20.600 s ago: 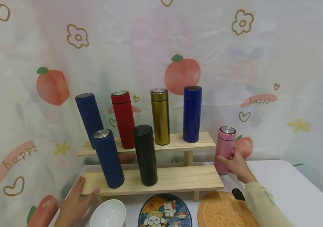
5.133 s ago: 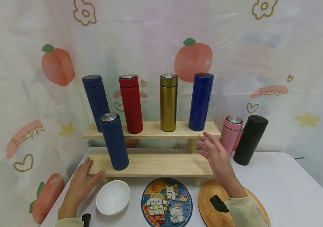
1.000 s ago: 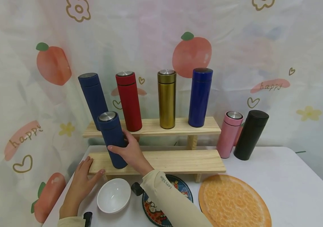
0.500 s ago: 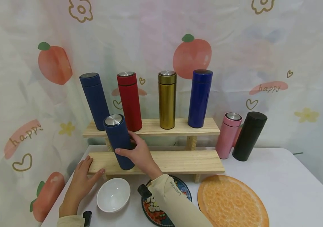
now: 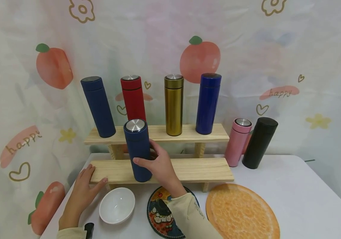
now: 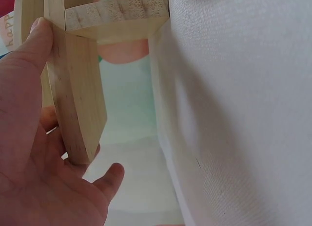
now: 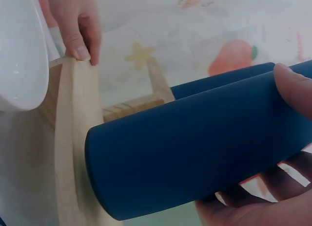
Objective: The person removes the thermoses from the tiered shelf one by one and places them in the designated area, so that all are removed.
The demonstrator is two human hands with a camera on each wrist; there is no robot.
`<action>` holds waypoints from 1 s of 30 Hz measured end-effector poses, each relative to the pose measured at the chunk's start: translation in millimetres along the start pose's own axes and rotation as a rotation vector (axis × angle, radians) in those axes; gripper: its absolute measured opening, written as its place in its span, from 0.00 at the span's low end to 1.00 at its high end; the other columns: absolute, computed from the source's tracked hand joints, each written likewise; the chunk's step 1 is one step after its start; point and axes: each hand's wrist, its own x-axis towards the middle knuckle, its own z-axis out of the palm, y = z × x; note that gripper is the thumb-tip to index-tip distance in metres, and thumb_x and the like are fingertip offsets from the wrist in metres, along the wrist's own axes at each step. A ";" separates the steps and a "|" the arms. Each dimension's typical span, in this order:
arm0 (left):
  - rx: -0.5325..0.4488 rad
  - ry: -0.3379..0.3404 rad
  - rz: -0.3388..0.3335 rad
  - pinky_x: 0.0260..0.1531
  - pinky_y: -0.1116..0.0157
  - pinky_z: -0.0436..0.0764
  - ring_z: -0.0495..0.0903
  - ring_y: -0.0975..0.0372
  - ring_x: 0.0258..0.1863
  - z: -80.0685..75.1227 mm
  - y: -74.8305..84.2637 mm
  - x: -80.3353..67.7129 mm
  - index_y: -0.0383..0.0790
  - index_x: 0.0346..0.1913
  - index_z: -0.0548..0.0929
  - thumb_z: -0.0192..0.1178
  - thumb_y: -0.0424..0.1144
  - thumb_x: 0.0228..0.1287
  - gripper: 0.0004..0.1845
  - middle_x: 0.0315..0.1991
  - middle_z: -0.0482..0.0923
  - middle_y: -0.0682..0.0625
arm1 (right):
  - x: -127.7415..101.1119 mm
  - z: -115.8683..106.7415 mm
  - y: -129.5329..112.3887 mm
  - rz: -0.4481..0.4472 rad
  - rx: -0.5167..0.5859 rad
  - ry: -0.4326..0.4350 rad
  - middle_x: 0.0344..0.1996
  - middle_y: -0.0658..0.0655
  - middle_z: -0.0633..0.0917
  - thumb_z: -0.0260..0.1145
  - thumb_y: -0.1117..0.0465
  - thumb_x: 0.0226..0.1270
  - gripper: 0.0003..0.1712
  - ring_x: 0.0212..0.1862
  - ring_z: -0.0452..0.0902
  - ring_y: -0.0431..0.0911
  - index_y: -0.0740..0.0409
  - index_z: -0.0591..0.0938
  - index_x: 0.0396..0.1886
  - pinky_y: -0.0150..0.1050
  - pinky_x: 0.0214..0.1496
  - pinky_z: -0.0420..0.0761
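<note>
My right hand (image 5: 164, 168) grips a navy blue thermos (image 5: 138, 144) with a steel-topped lid, thumb on one side and fingers round the other. In the right wrist view the thermos base hangs at the lower shelf board; whether they touch I cannot tell. At the left end of the wooden two-tier shelf (image 5: 109, 169), my left hand (image 5: 82, 191) holds the lower board between thumb and fingers. On the upper board stand another navy thermos (image 5: 99, 108), a red thermos (image 5: 133, 96) partly hidden, a gold thermos (image 5: 174, 106) and a glossy blue thermos (image 5: 208, 104).
A pink thermos (image 5: 237, 146) and a black thermos (image 5: 259, 144) stand on the white table (image 5: 305, 196) right of the shelf. In front lie a white bowl (image 5: 117, 205), a round cartoon mat (image 5: 170, 229) partly under my right forearm, and a round orange-brown mat (image 5: 242, 209).
Over the last second my right hand has carried the navy thermos rightward from the lower board's left part. Earlier, the black thermos went from that board to beside the pink one. Left hand stays put.
</note>
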 end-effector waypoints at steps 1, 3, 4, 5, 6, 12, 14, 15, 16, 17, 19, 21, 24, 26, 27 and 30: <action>0.002 0.001 0.001 0.75 0.29 0.50 0.42 0.31 0.82 0.2 0.0 -0.1 0.24 0.82 0.56 0.63 0.67 0.73 0.56 0.84 0.46 0.27 | -1.8 -2.6 -0.7 -0.003 0.004 0.003 0.73 0.60 0.78 0.77 0.55 0.71 0.46 0.71 0.76 0.61 0.54 0.67 0.83 0.64 0.72 0.74; 0.008 0.002 0.002 0.75 0.29 0.50 0.42 0.31 0.82 0.5 -0.1 -0.1 0.24 0.82 0.56 0.63 0.67 0.73 0.56 0.84 0.47 0.28 | -5.5 -7.3 -2.8 -0.007 0.006 0.012 0.73 0.61 0.77 0.76 0.55 0.71 0.46 0.71 0.76 0.61 0.55 0.66 0.84 0.65 0.72 0.74; 0.011 0.004 0.004 0.75 0.29 0.50 0.42 0.31 0.82 0.6 -0.1 -0.1 0.24 0.82 0.56 0.63 0.67 0.73 0.56 0.84 0.47 0.28 | -7.4 -9.6 -3.6 -0.011 0.006 0.016 0.73 0.61 0.77 0.76 0.55 0.71 0.46 0.71 0.76 0.62 0.55 0.66 0.83 0.65 0.72 0.74; 0.015 0.005 0.004 0.75 0.29 0.50 0.42 0.31 0.82 0.7 -0.1 0.0 0.24 0.82 0.56 0.63 0.67 0.73 0.56 0.84 0.47 0.28 | -9.4 -11.7 -4.6 -0.014 0.008 0.020 0.74 0.61 0.77 0.76 0.55 0.71 0.46 0.72 0.76 0.62 0.56 0.66 0.83 0.66 0.72 0.73; 0.016 0.003 -0.001 0.75 0.29 0.50 0.42 0.32 0.82 1.0 -0.1 -0.2 0.25 0.82 0.56 0.63 0.67 0.73 0.56 0.84 0.46 0.28 | -11.6 -13.8 -5.7 -0.019 0.010 0.023 0.74 0.62 0.77 0.77 0.56 0.71 0.46 0.72 0.75 0.62 0.56 0.66 0.83 0.66 0.72 0.73; 0.012 0.011 0.009 0.74 0.28 0.51 0.42 0.31 0.82 2.2 1.1 -0.2 0.24 0.82 0.56 0.63 0.66 0.73 0.55 0.84 0.47 0.28 | -22.1 -26.1 -8.8 -0.038 0.042 0.044 0.72 0.62 0.78 0.77 0.59 0.70 0.45 0.70 0.77 0.63 0.56 0.68 0.83 0.66 0.71 0.74; 0.013 0.013 0.015 0.74 0.28 0.51 0.43 0.31 0.82 2.5 1.1 -0.5 0.23 0.82 0.56 0.63 0.65 0.73 0.55 0.84 0.47 0.27 | -24.8 -30.6 -9.1 -0.037 0.044 0.050 0.72 0.62 0.79 0.77 0.59 0.69 0.45 0.70 0.77 0.62 0.56 0.68 0.82 0.66 0.70 0.75; 0.012 0.012 0.015 0.74 0.28 0.51 0.43 0.31 0.82 2.6 0.8 -0.6 0.23 0.81 0.56 0.63 0.65 0.74 0.55 0.83 0.47 0.27 | -26.4 -33.0 -9.5 -0.038 0.040 0.054 0.71 0.63 0.79 0.77 0.59 0.69 0.45 0.70 0.77 0.62 0.57 0.69 0.82 0.66 0.70 0.75; 0.012 0.011 0.014 0.74 0.27 0.51 0.43 0.31 0.82 2.7 0.6 -0.7 0.23 0.81 0.56 0.63 0.65 0.74 0.55 0.83 0.47 0.26 | -27.6 -35.5 -9.5 -0.038 0.034 0.059 0.71 0.62 0.79 0.77 0.59 0.69 0.45 0.70 0.78 0.62 0.56 0.69 0.82 0.66 0.70 0.75; 0.012 0.010 0.014 0.74 0.27 0.51 0.42 0.30 0.82 2.9 0.7 -0.8 0.23 0.82 0.56 0.63 0.65 0.74 0.55 0.83 0.47 0.26 | -29.0 -38.2 -9.7 -0.039 0.029 0.063 0.71 0.62 0.79 0.78 0.59 0.69 0.45 0.69 0.78 0.62 0.56 0.69 0.82 0.66 0.70 0.76; 0.013 0.008 0.013 0.74 0.27 0.51 0.43 0.30 0.82 3.1 0.6 -1.0 0.23 0.82 0.56 0.63 0.66 0.74 0.55 0.83 0.47 0.26 | -31.8 -44.0 -9.7 -0.047 0.022 0.073 0.70 0.62 0.80 0.78 0.60 0.68 0.44 0.69 0.78 0.62 0.57 0.70 0.81 0.65 0.69 0.77; 0.013 0.006 0.013 0.74 0.27 0.51 0.42 0.30 0.82 3.2 1.2 -0.6 0.24 0.82 0.56 0.63 0.66 0.74 0.55 0.83 0.47 0.27 | -34.5 -50.1 -10.1 -0.058 0.013 0.085 0.69 0.63 0.81 0.78 0.61 0.68 0.44 0.68 0.79 0.62 0.57 0.70 0.81 0.64 0.69 0.77; 0.014 0.009 0.023 0.73 0.27 0.51 0.43 0.30 0.81 2.9 1.8 -0.1 0.23 0.81 0.56 0.63 0.66 0.74 0.55 0.83 0.47 0.27 | -37.9 -58.6 -10.5 -0.066 0.005 0.110 0.68 0.63 0.81 0.78 0.62 0.67 0.44 0.67 0.80 0.62 0.58 0.70 0.81 0.64 0.68 0.78; 0.013 0.012 0.026 0.73 0.27 0.51 0.43 0.30 0.81 2.3 2.0 -0.1 0.23 0.81 0.56 0.63 0.65 0.74 0.55 0.83 0.47 0.26 | -39.9 -63.5 -11.0 -0.070 -0.002 0.119 0.69 0.63 0.81 0.78 0.63 0.68 0.44 0.67 0.80 0.62 0.59 0.70 0.81 0.63 0.68 0.78; 0.015 0.014 0.026 0.73 0.27 0.51 0.43 0.30 0.81 2.0 1.8 -0.4 0.23 0.81 0.56 0.63 0.65 0.74 0.55 0.83 0.47 0.26 | -40.3 -65.7 -10.7 -0.069 -0.007 0.124 0.69 0.63 0.81 0.78 0.63 0.68 0.45 0.67 0.80 0.62 0.59 0.70 0.81 0.63 0.68 0.78; 0.009 0.011 0.021 0.73 0.27 0.51 0.43 0.30 0.81 1.4 1.9 -1.6 0.23 0.81 0.55 0.63 0.65 0.74 0.55 0.83 0.47 0.26 | -42.3 -71.2 -10.9 -0.068 -0.015 0.130 0.69 0.64 0.80 0.78 0.63 0.68 0.44 0.68 0.79 0.62 0.59 0.69 0.81 0.63 0.69 0.78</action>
